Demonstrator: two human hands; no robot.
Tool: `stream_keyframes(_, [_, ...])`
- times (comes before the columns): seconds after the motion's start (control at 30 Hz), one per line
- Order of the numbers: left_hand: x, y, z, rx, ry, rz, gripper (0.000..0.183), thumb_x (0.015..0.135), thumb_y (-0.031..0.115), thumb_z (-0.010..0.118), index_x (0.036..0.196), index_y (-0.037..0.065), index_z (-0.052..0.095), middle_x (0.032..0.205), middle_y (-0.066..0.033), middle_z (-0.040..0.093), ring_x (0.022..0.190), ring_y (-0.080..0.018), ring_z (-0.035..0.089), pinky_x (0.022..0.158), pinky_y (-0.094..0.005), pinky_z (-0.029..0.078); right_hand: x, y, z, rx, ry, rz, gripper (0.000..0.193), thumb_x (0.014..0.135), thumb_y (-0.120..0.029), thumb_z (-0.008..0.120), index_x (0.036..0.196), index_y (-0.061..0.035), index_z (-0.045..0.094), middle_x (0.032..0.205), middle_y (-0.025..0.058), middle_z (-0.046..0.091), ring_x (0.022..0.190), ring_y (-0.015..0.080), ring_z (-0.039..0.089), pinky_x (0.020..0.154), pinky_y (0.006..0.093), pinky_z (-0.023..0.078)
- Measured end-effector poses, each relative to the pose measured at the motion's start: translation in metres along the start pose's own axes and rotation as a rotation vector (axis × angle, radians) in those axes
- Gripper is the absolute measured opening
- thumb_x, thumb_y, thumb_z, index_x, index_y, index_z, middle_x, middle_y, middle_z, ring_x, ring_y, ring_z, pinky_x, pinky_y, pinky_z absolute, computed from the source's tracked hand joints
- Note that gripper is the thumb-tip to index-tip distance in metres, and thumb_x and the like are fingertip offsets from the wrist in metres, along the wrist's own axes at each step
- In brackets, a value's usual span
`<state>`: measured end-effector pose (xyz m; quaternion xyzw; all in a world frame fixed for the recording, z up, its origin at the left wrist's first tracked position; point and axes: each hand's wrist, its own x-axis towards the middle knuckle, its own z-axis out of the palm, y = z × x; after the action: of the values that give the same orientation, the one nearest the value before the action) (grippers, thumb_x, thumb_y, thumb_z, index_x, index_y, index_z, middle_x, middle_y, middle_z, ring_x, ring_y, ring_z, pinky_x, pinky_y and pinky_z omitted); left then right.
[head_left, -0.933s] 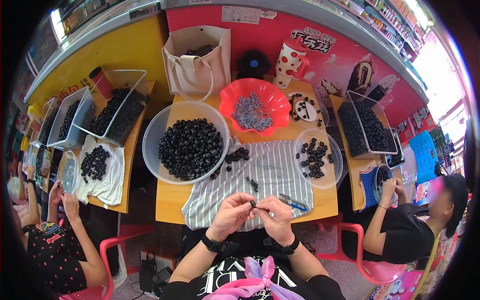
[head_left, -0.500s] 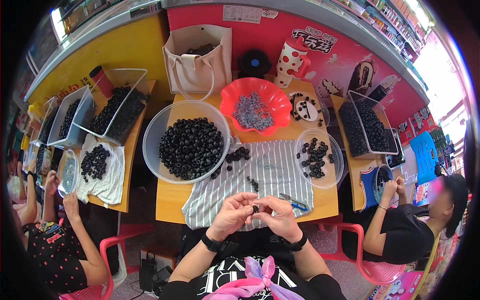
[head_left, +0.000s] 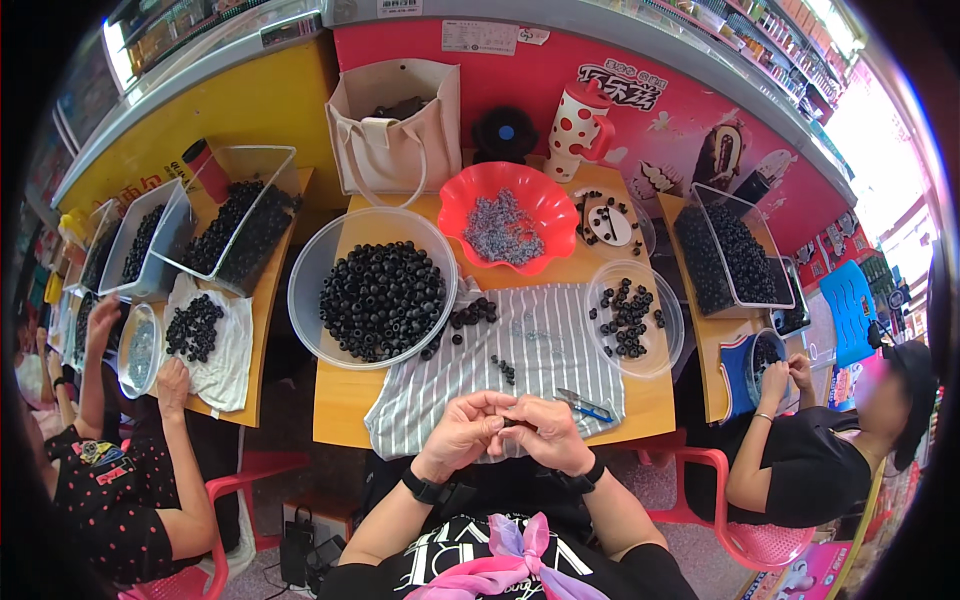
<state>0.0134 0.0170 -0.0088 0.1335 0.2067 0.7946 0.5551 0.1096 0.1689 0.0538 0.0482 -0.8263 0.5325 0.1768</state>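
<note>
My left hand (head_left: 460, 430) and my right hand (head_left: 555, 433) meet over the near edge of a grey-and-white striped cloth (head_left: 475, 380). Between their pinched fingertips sits a small black piece (head_left: 511, 423), mostly covered by the fingers. Just beyond lie a few tiny dark parts (head_left: 503, 370). A blue-handled snipping tool (head_left: 590, 408) rests on the cloth to the right of my right hand. At the far left of the cloth, loose black ring-shaped pieces (head_left: 472, 313) are gathered beside a large clear bowl (head_left: 300, 290) full of similar ones.
A red wavy-edged bowl (head_left: 455, 190) holds small clear-grey parts. To the right stands a shallow clear bowl (head_left: 672, 340) with black pieces. Behind are a canvas bag (head_left: 390, 150) and a dotted tumbler (head_left: 575, 130). Co-workers sit at tables on both sides.
My right fingers have closed further over the small black piece, which now shows less. At the left, a co-worker's hands have moved apart, one lifted toward the bins.
</note>
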Motion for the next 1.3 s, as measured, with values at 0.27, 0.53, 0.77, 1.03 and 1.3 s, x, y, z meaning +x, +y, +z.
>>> stream_keyframes(0.27, [0.002,0.001,0.004,-0.038,-0.004,0.085,0.02,0.095,0.009,0.057,0.112,-0.001,0.06,0.111,-0.0165,0.063,0.086,-0.021,0.066,0.078,-0.0292,0.053,0.018,-0.027,-0.08,-0.472,0.402,0.211,0.022,0.068,0.005,0.072,0.088,0.0024,0.063,0.074,0.012,0.058,0.061,0.022,0.057,0.057,0.0319,0.045])
stream_keyframes(0.53, [0.001,0.001,0.004,-0.09,-0.082,0.141,0.029,0.099,0.02,0.051,0.08,0.0,0.059,0.099,-0.0146,0.063,0.077,-0.0191,0.066,0.07,-0.0283,0.052,0.077,-0.019,-0.024,-0.445,0.0,0.046,0.023,0.075,-0.007,0.069,0.097,-0.0011,0.064,0.085,0.015,0.061,0.078,0.0332,0.061,0.068,0.0399,0.048])
stream_keyframes(0.77, [0.004,-0.002,0.003,-0.129,0.021,0.123,0.029,0.1,0.021,0.049,0.081,0.001,0.057,0.094,-0.0135,0.061,0.074,-0.0209,0.064,0.068,-0.0292,0.051,0.117,0.032,0.03,-0.733,-0.214,0.155,0.017,0.077,-0.016,0.067,0.09,-0.0053,0.064,0.087,0.0149,0.063,0.085,0.0357,0.063,0.072,0.0463,0.049])
stream_keyframes(1.03, [0.003,0.003,0.014,-0.107,0.124,0.199,0.018,0.095,0.012,0.058,0.111,0.002,0.056,0.101,-0.0108,0.063,0.082,-0.0191,0.064,0.068,-0.0275,0.051,0.075,-0.02,-0.01,-0.435,-0.025,0.173,0.018,0.072,-0.014,0.072,0.079,-0.0033,0.06,0.075,0.0126,0.06,0.068,0.0313,0.062,0.056,0.0402,0.046])
stream_keyframes(1.3, [0.004,0.001,0.009,0.05,0.078,0.079,0.018,0.087,-0.001,0.065,0.105,-0.002,0.062,0.094,-0.0103,0.067,0.077,-0.016,0.065,0.069,-0.0271,0.054,0.012,-0.028,0.003,-0.497,0.054,0.101,0.012,0.069,-0.002,0.069,0.078,-0.0024,0.061,0.07,0.0099,0.058,0.061,0.0244,0.061,0.053,0.0334,0.046])
